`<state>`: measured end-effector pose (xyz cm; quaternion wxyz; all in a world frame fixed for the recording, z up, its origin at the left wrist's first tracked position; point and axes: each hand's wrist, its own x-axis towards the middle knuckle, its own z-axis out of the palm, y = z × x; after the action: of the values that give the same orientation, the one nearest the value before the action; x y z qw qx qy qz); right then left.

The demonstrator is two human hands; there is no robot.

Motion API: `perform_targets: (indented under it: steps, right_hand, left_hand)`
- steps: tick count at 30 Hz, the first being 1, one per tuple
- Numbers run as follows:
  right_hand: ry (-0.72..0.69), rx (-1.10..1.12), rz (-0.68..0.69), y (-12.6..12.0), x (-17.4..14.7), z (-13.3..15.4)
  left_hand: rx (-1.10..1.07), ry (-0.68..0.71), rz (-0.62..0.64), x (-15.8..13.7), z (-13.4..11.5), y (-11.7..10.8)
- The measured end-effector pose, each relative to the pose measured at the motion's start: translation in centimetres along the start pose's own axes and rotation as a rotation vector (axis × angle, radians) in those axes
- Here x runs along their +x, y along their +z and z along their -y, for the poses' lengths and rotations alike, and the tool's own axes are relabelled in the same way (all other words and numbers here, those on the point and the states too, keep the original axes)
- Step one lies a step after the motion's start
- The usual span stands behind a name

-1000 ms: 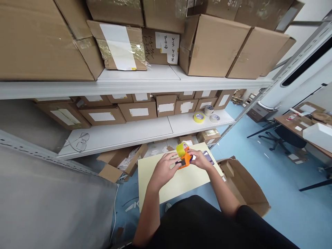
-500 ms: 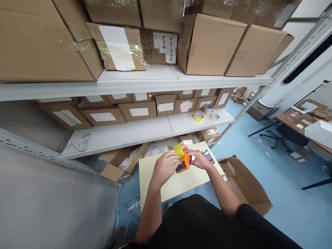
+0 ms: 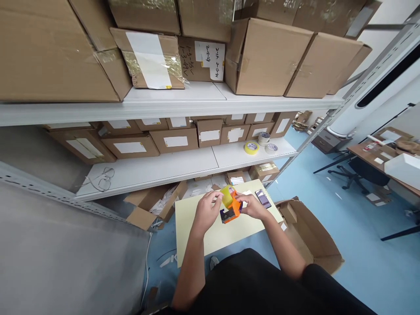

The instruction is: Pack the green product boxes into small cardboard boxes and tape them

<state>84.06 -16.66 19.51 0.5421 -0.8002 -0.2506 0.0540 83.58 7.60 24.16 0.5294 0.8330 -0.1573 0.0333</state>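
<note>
Both my hands hold an orange tape dispenser [image 3: 232, 211] with a yellow tape roll [image 3: 227, 195] over a small pale-yellow table [image 3: 197, 227]. My left hand [image 3: 207, 211] grips its left side, with fingers touching the yellow roll. My right hand [image 3: 252, 205] holds its right side. A dark phone [image 3: 263, 198] lies on the table just right of my right hand.
White metal shelving [image 3: 170, 105] packed with cardboard boxes fills the view ahead. Tape rolls [image 3: 252, 147] rest on the lower shelf. An open cardboard box [image 3: 311, 236] stands on the blue floor at right. Torn cardboard [image 3: 154, 205] lies left of the table. A desk and chair stand far right.
The dispenser has tipped so its dark underside faces me, and my left fingers have shifted up onto the yellow roll. Both hands stay over the same spot.
</note>
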Motion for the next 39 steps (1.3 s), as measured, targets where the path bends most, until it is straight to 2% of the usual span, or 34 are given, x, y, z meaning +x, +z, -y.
perform_targets:
  steps: [8,15,19,24,28,33,36,39]
  right_hand:
    - [0.062,-0.033,-0.053,0.2,-1.0,-0.1]
    - [0.06,-0.073,-0.066,0.6,-2.0,0.0]
    - [0.07,-0.116,-0.138,1.3,-2.5,-0.1]
    - [0.075,-0.032,-0.166,2.5,-2.9,-0.6]
    - [0.082,-0.014,-0.249,2.9,-3.1,-1.5]
    - [0.096,0.019,-0.256,2.4,-3.2,-1.6]
    - [0.106,0.056,-0.259,2.0,-3.2,-1.5]
    - [0.101,0.071,-0.26,1.7,-3.0,-1.5]
  left_hand:
    - [-0.137,-0.012,0.031,0.2,1.1,-0.1]
    - [-0.092,-0.01,-0.062,0.8,2.0,1.4]
    - [-0.037,-0.009,-0.135,1.1,2.0,1.8]
    - [0.115,0.077,-0.071,1.4,0.9,1.2]
    - [0.255,0.163,-0.018,1.6,-0.8,0.7]
    - [0.313,0.21,-0.029,1.8,-2.3,-0.1]
    - [0.366,0.265,-0.002,2.1,-2.7,-0.3]
    - [0.403,0.267,-0.034,2.3,-2.9,0.0]
